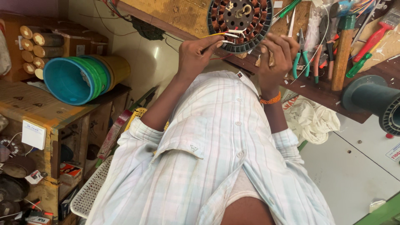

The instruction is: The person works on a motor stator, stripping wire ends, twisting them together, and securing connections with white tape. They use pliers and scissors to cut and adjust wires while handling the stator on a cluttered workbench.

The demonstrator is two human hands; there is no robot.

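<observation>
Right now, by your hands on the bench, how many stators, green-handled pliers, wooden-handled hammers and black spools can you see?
Wound stator: 1
Green-handled pliers: 1
Wooden-handled hammer: 1
Black spool: 1
Total: 4

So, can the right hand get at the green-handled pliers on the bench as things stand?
Probably yes. The right hand rests at the edge of the round motor stator, and the green-handled pliers lie on the wooden bench just beside it, with nothing between them.
</observation>
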